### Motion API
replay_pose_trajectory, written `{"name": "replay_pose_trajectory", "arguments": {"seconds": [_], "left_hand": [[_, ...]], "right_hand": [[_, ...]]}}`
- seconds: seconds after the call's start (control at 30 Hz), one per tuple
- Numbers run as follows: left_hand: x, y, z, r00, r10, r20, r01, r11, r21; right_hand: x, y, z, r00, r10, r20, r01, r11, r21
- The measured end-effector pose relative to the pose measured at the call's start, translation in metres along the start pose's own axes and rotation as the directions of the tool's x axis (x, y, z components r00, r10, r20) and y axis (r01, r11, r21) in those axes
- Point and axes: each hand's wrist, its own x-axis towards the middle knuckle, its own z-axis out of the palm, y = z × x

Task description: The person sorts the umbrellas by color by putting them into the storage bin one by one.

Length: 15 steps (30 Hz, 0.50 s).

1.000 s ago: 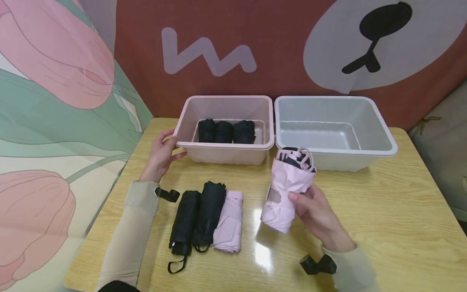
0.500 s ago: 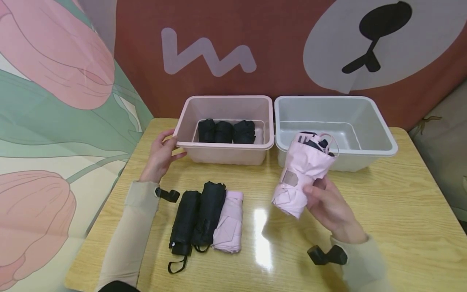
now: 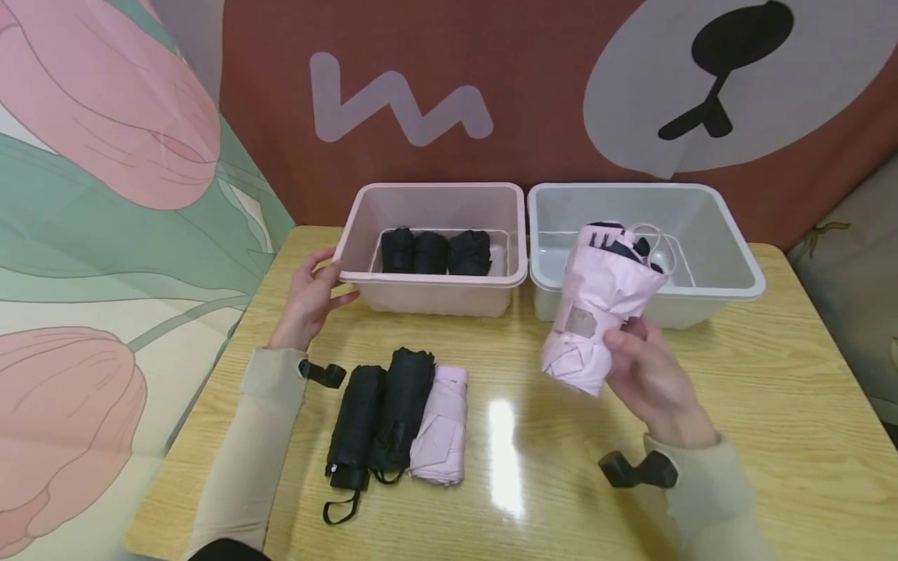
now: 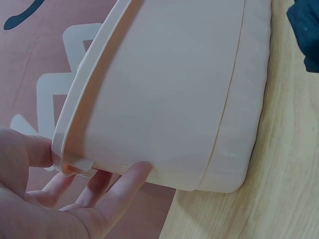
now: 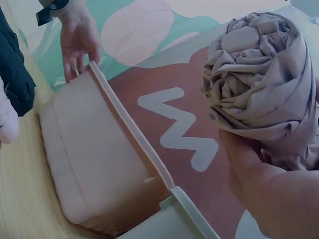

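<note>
Head view: right of centre, the right hand point(image 3: 652, 382) grasps a pink folded umbrella point(image 3: 603, 292), thumb on its side; the umbrella tilts, its looped, ribbed end uppermost, overlapping the front rim of the grey bin point(image 3: 722, 294); contact between them cannot be determined. Left of centre, the left hand point(image 3: 309, 300) pinches a corner of the pink bin point(image 3: 435, 298), which contains three black rolled bundles point(image 3: 430, 253). Two black umbrellas point(image 3: 356, 425) and a second pink umbrella point(image 3: 443, 428) lie side by side on the wooden table point(image 3: 793, 374), lower centre. Left wrist view: thumb at the rim, one fingertip against the outer wall.
</note>
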Motion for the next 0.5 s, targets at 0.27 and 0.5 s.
{"name": "replay_pose_trajectory", "arguments": {"seconds": [0.27, 0.5], "left_hand": [[0.001, 0.000, -0.001, 1.000, 0.006, -0.003, -0.006, 1.000, 0.001], [0.002, 0.000, -0.001, 1.000, 0.004, -0.004, -0.004, 1.000, 0.000]], "right_hand": [[0.015, -0.010, 0.001, 0.998, -0.064, 0.002, 0.064, 0.996, 0.069], [0.027, -0.016, -0.006, 0.994, -0.106, 0.007, 0.104, 0.988, 0.114]]}}
